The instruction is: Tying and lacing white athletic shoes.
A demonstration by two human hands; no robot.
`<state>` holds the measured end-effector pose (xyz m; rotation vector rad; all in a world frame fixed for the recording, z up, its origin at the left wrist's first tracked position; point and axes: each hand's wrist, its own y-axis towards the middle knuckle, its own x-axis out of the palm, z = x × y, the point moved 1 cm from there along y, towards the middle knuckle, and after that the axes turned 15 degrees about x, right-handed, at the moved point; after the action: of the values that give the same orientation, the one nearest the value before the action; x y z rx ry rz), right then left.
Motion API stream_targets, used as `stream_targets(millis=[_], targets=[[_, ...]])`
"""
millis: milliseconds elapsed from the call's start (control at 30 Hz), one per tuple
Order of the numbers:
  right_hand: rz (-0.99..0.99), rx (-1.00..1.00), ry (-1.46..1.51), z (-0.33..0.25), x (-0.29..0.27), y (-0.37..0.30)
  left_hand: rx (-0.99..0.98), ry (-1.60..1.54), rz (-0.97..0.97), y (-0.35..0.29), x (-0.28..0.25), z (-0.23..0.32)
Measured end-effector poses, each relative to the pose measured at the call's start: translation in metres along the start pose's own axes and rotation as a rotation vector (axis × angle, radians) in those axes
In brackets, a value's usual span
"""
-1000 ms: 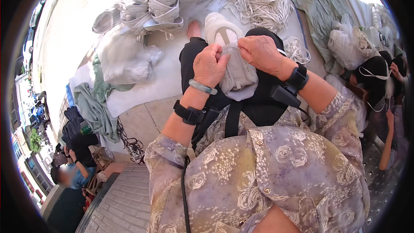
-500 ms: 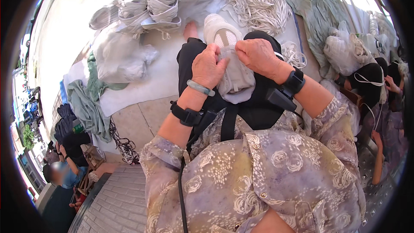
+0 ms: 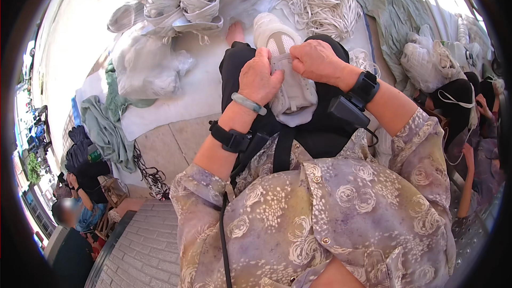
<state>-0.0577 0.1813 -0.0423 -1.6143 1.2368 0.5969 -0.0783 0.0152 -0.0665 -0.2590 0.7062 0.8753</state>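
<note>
A pale grey lace-up shoe (image 3: 292, 89) rests between my knees, its toe pointing away from me and a dotted mesh patch showing at the front. My left hand (image 3: 259, 78) pinches the left edge of its lacing area, fingers closed. On the opposite edge my right hand (image 3: 320, 63) is closed too, thumb and forefinger pressed together at the shoe. Whether a lace end sits in either pinch is hidden by the fingers.
Stacked grey shoes (image 3: 200, 2) and a heap of pale laces (image 3: 324, 5) lie beyond my feet on a white sheet (image 3: 160, 117). A clear plastic bag (image 3: 146, 69) is at left. Other people sit at both sides, near more bags (image 3: 421, 56) on the right.
My right hand has shifted slightly left and closer to my left hand. Both hands stay at the shoe; my left hand has barely moved.
</note>
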Motion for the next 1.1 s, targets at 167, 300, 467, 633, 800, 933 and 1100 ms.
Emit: stream_targets(millis=[167,300,467,633,800,933,1100], targets=[[0.019,0.024,-0.127,-0.01,0.005,0.001,0.039,0.025,-0.024,0.002,0.002,-0.002],[-0.027,0.082,-0.191,-0.011,0.011,0.003,0.038,0.057,-0.041,0.002,0.003,-0.002],[-0.216,-0.057,0.327,0.014,0.005,0.017,0.013,-0.063,-0.038,0.0,-0.002,-0.003],[-0.263,-0.092,0.513,0.021,0.016,0.014,0.016,-0.071,-0.075,0.0,-0.005,-0.004],[0.123,-0.172,0.233,0.01,0.021,-0.002,0.033,0.01,-0.067,0.0,-0.002,-0.002],[0.15,0.0,0.21,0.005,0.02,-0.014,-0.022,-0.09,0.013,0.001,0.0,-0.001],[0.219,0.006,0.05,-0.004,0.015,-0.017,-0.067,-0.078,-0.004,0.005,0.004,0.002]])
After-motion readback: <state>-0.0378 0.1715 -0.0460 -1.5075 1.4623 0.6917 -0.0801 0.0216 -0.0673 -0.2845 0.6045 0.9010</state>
